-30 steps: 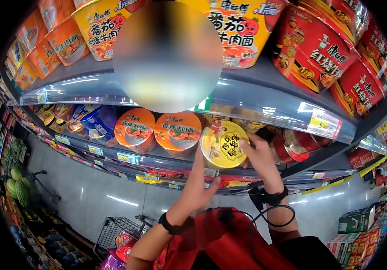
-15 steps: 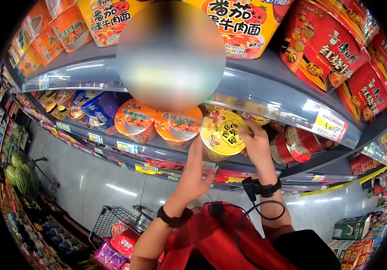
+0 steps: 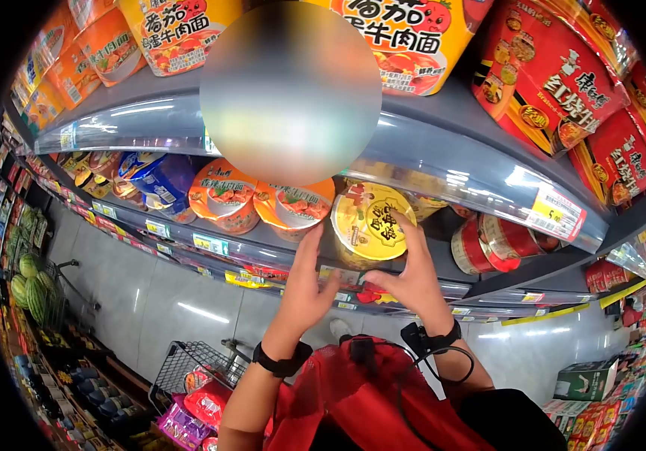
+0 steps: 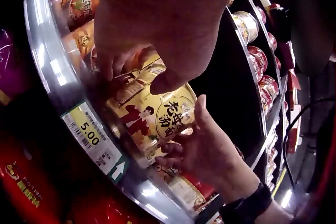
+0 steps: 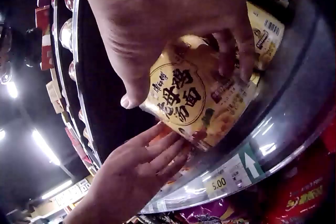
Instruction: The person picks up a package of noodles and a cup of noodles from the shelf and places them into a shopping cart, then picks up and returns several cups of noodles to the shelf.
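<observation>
A yellow instant noodle cup point(image 3: 372, 222) stands at the front of the lower shelf, its printed lid facing up. My left hand point(image 3: 304, 289) is at the cup's near left side, fingers straight and thumb apart. On the other side, my right hand point(image 3: 415, 274) lays its fingers along the cup's right wall, with its thumb held out in front. Both wrist views show the yellow cup point(image 4: 163, 111) between the two hands. Orange noodle cups point(image 3: 293, 209) sit directly left of it. Other yellow packaging point(image 3: 428, 204) lies partly hidden behind.
Above, a shelf lip point(image 3: 443, 150) overhangs the cups. Red-and-white cups point(image 3: 488, 244) lie to the right, a blue cup point(image 3: 159, 180) stands left. A price tag point(image 4: 93, 137) lines the shelf edge. Below is a loaded shopping cart point(image 3: 195, 368). A blurred disc hides part of the head view.
My right hand has shifted from the lid's right edge toward the front, its thumb coming into sight. My left hand has moved slightly left. The cup stays beside the orange cups.
</observation>
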Demonstrator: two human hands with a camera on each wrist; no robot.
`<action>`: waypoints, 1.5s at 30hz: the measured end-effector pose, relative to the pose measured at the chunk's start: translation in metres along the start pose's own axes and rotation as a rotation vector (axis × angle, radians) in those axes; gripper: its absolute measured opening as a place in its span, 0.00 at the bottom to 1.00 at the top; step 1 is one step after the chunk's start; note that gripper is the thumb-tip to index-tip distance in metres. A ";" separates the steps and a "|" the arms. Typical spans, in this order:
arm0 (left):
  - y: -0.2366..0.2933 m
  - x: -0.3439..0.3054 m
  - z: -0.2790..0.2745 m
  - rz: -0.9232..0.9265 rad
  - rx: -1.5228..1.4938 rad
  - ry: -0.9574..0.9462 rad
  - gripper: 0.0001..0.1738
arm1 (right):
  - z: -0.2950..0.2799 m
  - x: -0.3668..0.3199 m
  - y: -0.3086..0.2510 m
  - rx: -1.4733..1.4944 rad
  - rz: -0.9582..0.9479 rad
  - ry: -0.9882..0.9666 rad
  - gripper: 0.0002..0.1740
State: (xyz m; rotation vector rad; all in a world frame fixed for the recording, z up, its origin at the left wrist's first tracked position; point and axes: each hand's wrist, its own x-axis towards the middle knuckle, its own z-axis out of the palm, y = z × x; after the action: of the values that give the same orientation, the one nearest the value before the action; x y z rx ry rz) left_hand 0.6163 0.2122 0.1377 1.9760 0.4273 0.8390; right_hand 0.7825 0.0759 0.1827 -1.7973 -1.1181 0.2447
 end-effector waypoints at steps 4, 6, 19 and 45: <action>-0.004 -0.002 -0.003 -0.029 -0.046 -0.008 0.44 | 0.014 0.005 -0.001 -0.160 -0.004 0.106 0.52; -0.003 -0.001 -0.003 -0.042 -0.070 -0.019 0.44 | 0.017 0.007 0.006 -0.151 -0.038 0.143 0.50; -0.006 -0.009 0.002 -0.044 0.000 0.006 0.40 | 0.020 0.012 0.021 -0.170 -0.104 0.124 0.48; 0.092 0.144 -0.048 -0.017 0.195 -0.280 0.16 | 0.002 0.006 0.008 -0.067 0.051 -0.056 0.51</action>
State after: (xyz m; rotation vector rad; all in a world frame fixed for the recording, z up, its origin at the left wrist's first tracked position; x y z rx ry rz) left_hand 0.6816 0.2790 0.2887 2.2281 0.3719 0.5140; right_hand 0.7889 0.0810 0.1767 -1.8901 -1.1325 0.2926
